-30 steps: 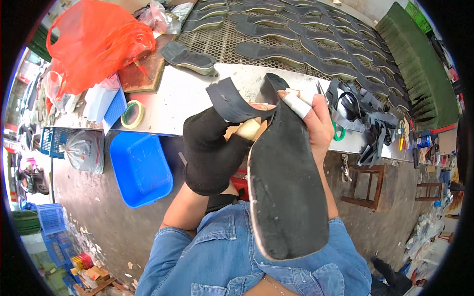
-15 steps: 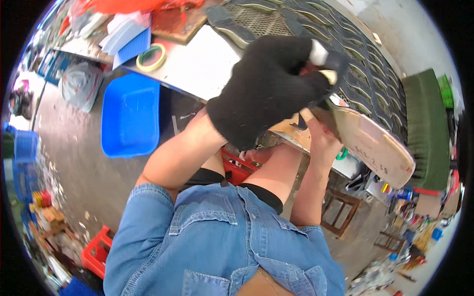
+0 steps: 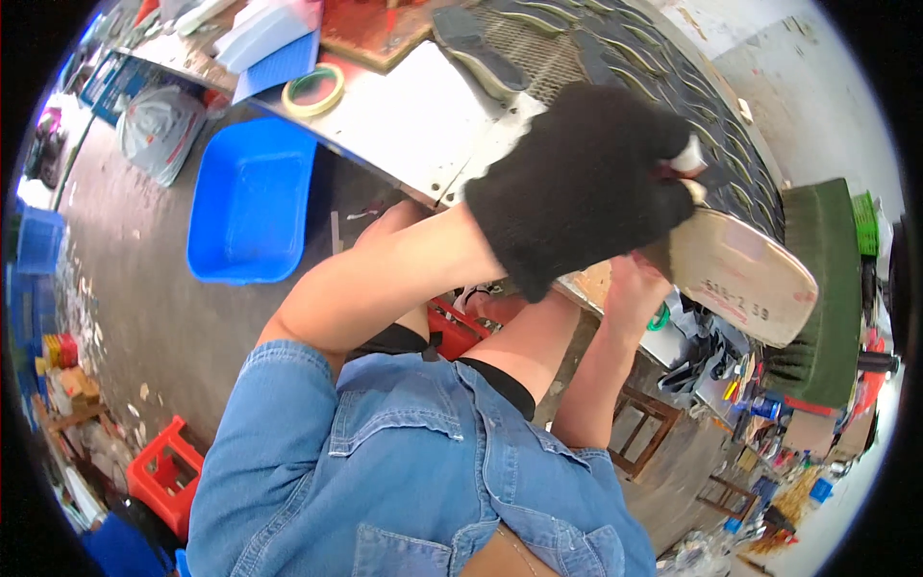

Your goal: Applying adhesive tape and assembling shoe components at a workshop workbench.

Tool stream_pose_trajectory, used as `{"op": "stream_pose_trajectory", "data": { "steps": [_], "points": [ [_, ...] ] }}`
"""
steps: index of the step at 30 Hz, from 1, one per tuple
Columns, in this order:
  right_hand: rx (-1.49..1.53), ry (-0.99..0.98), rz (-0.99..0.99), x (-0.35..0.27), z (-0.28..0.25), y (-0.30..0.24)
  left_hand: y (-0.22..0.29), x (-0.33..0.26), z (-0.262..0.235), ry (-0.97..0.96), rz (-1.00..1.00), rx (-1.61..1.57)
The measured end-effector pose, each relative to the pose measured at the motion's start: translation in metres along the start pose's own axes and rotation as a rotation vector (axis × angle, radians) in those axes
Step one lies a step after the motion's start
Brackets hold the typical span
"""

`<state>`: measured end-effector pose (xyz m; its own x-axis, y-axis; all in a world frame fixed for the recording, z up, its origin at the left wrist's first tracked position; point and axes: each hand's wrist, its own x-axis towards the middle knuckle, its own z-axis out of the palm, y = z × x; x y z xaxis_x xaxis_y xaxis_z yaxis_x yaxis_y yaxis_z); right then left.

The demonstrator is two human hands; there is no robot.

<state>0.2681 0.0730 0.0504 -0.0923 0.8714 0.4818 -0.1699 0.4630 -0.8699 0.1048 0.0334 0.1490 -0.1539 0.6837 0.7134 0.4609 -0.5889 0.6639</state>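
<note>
My left hand (image 3: 596, 183), in a black glove with bare fingertips and white wraps on some fingers, is closed at the narrow end of a beige shoe insole (image 3: 740, 274). The insole is curved, with dark stamped marks on its pale face, and its broad end points to the right. Lower down, my bare right hand (image 3: 636, 291) grips the same piece from beneath, its fingers partly hidden behind the glove. Some dark material shows by the left fingertips, too blurred to make out.
Rows of black shoe soles (image 3: 654, 82) lie on a mesh rack ahead. A white tabletop (image 3: 413, 120) holds a tape roll (image 3: 315, 90). At left, a blue tub (image 3: 252, 202) stands by a plastic bag (image 3: 161, 130). A dark green ridged object (image 3: 827, 288) rises at right.
Both hands and the insole have shifted slightly right, and the insole has turned a little so its stamped face shows more clearly. The view has also moved.
</note>
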Motion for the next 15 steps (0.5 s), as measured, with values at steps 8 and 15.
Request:
{"op": "stream_pose_trajectory", "data": {
  "steps": [8, 15],
  "points": [
    [-0.594, -0.13, -0.062, 0.002, -0.008, -0.014, 0.016, -0.038, -0.013, 0.083, -0.389, -0.445],
    [-0.588, -0.024, -0.28, 0.004, 0.002, -0.025, 0.017, -0.052, -0.022, 0.057, -0.148, -0.33]
  ]
}}
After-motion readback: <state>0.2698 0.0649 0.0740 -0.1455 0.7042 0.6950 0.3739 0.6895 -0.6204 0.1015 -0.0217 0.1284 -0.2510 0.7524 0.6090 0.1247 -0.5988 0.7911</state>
